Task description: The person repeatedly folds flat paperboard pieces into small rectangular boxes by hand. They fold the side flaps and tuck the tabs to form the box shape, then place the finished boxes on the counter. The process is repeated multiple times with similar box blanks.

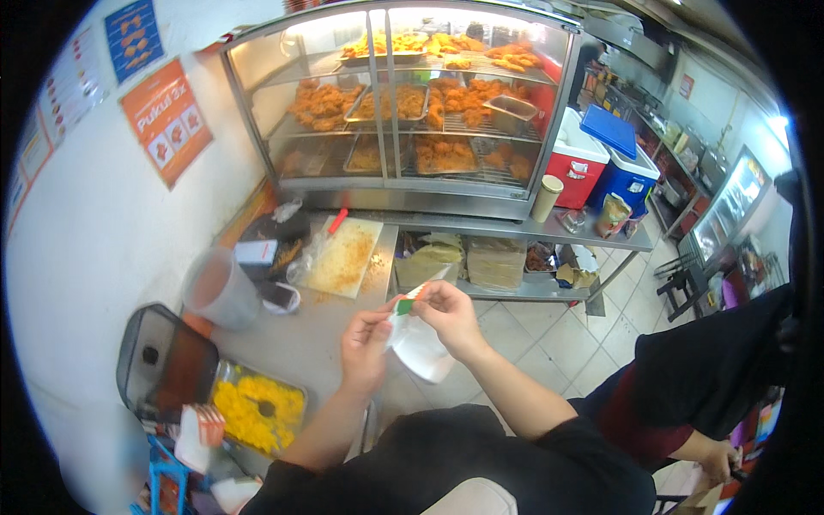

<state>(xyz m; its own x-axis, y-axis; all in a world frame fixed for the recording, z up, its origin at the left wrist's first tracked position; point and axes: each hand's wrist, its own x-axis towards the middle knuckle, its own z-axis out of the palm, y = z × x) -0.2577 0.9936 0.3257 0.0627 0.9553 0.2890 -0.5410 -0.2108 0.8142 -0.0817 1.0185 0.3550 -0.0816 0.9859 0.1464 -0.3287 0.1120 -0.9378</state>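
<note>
Held up in front of my body is a white paper food container with an orange and green printed edge. My left hand pinches its left side near the top. The fingers of my right hand are closed on the upper right edge, by the green patch. The container's white body hangs below my right hand, slightly blurred. Whether anything is inside cannot be seen.
A glass display cabinet of fried food stands ahead. On the steel counter are a cutting board, a red-handled knife, a plastic jug and a tray of yellow food. Another person stands at right, near cooler boxes.
</note>
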